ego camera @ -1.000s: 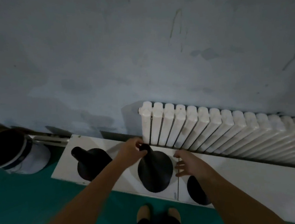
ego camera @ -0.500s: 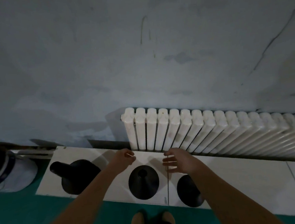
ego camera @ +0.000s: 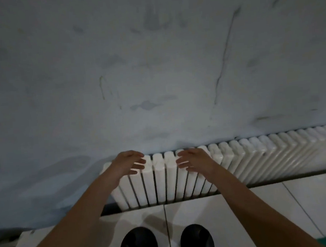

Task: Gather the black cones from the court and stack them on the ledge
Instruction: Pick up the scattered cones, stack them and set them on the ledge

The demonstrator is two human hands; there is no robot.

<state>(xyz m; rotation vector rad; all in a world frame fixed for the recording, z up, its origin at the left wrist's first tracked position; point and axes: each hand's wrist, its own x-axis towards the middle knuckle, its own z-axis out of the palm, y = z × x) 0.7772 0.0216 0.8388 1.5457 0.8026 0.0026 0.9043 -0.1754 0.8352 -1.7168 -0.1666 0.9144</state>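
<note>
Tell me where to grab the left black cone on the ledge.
Pinch the left black cone near its narrow top, coming straight down from above. It stands upright, wide base flat on the white ledge, so the rim offers little purchase. The top is dim here.

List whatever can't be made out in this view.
- Head view: the left cone and right cone are cut by the bottom edge. Darkness hides whether either is a stack.
- The left forearm covers part of the ledge.
- The left hand and right hand are blurred. Whether they touch the radiator is unclear.
</note>
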